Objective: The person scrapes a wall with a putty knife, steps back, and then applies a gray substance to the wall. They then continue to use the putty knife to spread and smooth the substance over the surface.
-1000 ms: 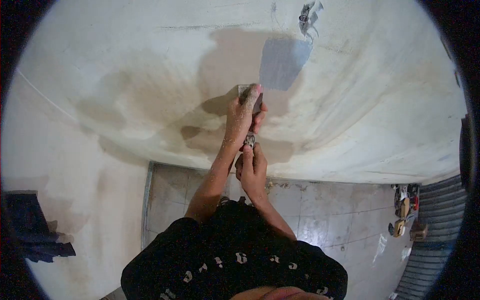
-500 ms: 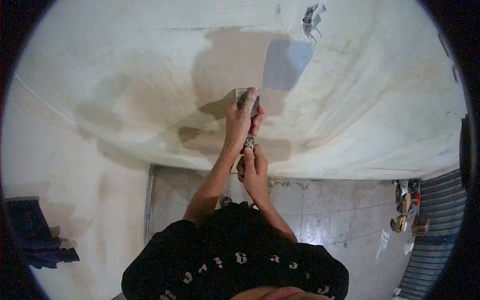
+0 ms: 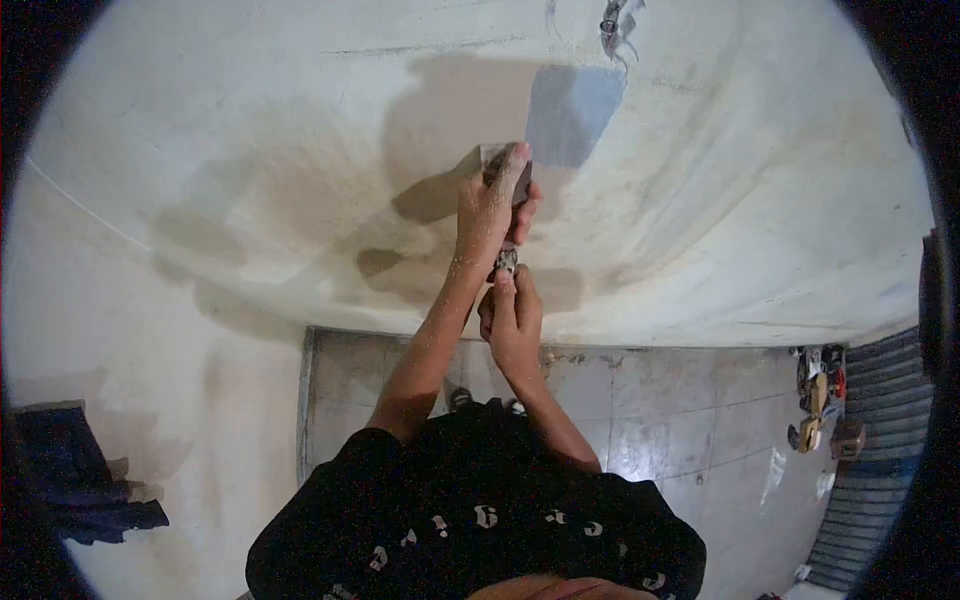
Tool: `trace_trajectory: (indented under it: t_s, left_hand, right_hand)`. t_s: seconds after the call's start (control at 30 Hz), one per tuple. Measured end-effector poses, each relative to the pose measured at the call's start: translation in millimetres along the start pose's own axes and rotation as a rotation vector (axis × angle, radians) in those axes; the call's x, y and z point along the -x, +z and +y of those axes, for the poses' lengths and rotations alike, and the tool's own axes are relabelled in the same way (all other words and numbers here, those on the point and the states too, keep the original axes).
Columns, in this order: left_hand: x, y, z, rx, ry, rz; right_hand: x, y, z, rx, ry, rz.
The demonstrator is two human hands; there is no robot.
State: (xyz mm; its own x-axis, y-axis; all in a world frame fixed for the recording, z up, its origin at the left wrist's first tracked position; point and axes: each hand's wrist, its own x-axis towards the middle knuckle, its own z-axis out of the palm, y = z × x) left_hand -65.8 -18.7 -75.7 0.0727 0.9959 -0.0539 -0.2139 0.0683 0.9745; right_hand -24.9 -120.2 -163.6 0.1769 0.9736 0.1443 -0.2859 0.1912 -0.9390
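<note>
My left hand, dusted with pale powder up the forearm, is wrapped round a flat rectangular dark block at the wall. Its thumb lies along the block's face, and the other fingertips show at the right edge. Just below, my right hand is closed, thumb and forefinger pinching a small dark piece with light, metallic-looking spots. I cannot tell whether this piece is joined to the block. A blue-grey patch marks the wall above and right of the block.
Wires stick out of a hole high on the wall. Dark cloth hangs at the left. Below is a tiled floor, with several tools and small items at its right side beside a corrugated shutter.
Both hands have moved up the wall and slightly right, with the block and the spotted piece. The grip of each hand looks the same.
</note>
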Motion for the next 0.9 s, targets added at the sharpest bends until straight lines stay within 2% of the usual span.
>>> trace_trajectory:
  t_s: [0.03,0.1,0.13,0.2,0.27,0.3,0.4,0.53,0.73,0.9]
  left_hand:
    - [-1,-2,-13,0.012,-0.007,-0.002]
    - [2,0,-32,0.012,0.05,0.002]
    - [0,-2,-37,0.047,-0.003,0.001]
    - [0,-5,-42,0.125,-0.093,-0.013]
    - [-1,-3,-42,0.149,-0.085,-0.028]
    - [-1,-5,-43,0.176,-0.106,-0.055]
    - [1,0,-52,0.285,-0.092,-0.133]
    - [3,0,-51,0.359,-0.071,-0.2]
    - [11,11,-39,0.306,0.011,-0.191]
    - [4,15,-43,0.301,-0.024,-0.145]
  right_hand:
    - [-1,-3,8,0.0,-0.016,-0.005]
    - [6,-12,12,-0.039,0.12,0.025]
    - [8,-15,15,-0.06,0.196,0.039]
    - [8,-17,19,-0.007,0.127,0.048]
    - [8,-18,4,0.019,0.142,0.055]
    - [8,-18,5,0.005,0.068,0.031]
    - [15,-27,-4,-0.038,0.146,0.042]
    - [15,-28,-9,-0.056,0.13,0.026]
    - [16,-29,-11,0.013,-0.001,0.012]
    - [10,-32,-10,0.132,-0.052,0.029]
